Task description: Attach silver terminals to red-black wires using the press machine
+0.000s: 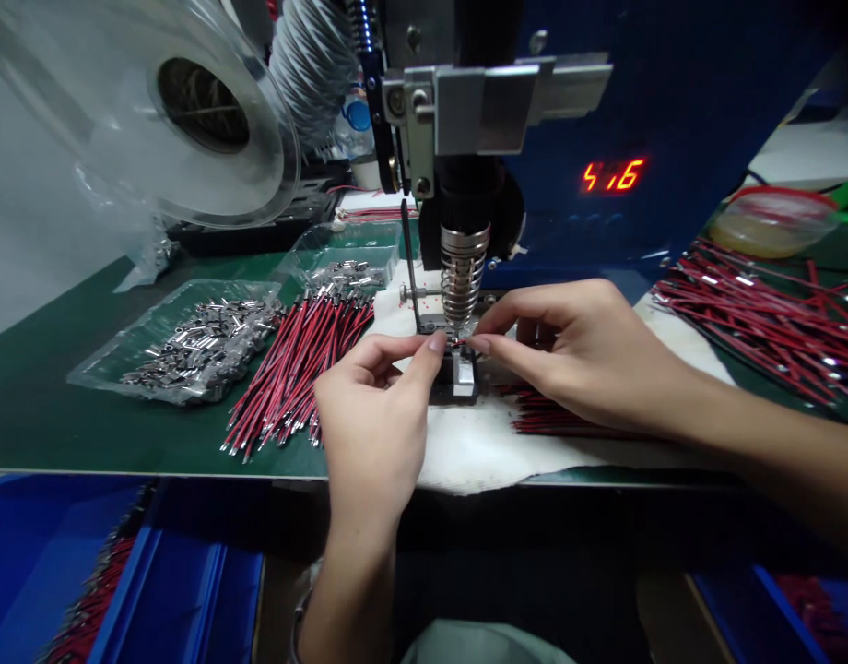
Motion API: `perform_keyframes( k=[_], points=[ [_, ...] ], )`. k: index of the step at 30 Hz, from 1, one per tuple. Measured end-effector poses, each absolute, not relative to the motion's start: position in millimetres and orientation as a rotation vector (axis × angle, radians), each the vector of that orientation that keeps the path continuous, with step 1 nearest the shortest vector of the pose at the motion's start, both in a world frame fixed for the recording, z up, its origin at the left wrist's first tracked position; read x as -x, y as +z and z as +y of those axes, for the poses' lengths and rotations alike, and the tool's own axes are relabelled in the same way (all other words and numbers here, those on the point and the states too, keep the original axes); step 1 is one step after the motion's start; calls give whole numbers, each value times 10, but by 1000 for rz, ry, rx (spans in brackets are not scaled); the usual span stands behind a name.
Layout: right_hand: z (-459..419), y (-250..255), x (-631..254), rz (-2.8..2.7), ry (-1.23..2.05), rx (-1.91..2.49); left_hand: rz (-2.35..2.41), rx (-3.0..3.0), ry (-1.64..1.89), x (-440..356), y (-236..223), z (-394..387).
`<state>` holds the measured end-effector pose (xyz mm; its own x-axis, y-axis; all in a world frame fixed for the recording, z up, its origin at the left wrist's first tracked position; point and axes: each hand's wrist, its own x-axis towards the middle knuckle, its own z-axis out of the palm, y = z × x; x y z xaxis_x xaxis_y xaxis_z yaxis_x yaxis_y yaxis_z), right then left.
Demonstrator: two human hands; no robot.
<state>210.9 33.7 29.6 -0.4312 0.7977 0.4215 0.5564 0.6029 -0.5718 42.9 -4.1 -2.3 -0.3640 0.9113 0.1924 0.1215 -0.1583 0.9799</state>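
At the centre of the frame, a red wire [460, 342] lies at the die under the spring-loaded head of a bench press [464, 267], its end apparently pinched by the right hand's [583, 346] thumb and forefinger, while the left hand's [379, 397] thumb and forefinger meet opposite, their grip too small to tell. This piece looks unfinished; loose metal terminals [203, 346] remain at centre left, and red-and-black wires lie in a left-of-centre bundle [300, 369] and a right-edge heap [762, 314], though which are finished is unclear.
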Motion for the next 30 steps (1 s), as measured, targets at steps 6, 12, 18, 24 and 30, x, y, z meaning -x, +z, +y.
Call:
perform_keyframes(
  k=[6, 12, 18, 24, 30],
  points=[
    [332, 287, -2103, -2144, 460, 1048, 1471, -1217, 1595, -420, -18, -45],
    [330, 286, -2102, -2153, 437, 1065, 1462, -1221, 1592, -423, -23, -49],
    [325, 293, -2104, -2160, 426, 1060, 1478, -1232, 1583, -423, -13, -51],
    [313, 295, -2101, -2154, 432, 1082, 1479, -1228, 1577, -421, -10, -53],
    [312, 294, -2099, -2153, 443, 1081, 1477, -1236, 1579, -426, -16, -54]
  ],
)
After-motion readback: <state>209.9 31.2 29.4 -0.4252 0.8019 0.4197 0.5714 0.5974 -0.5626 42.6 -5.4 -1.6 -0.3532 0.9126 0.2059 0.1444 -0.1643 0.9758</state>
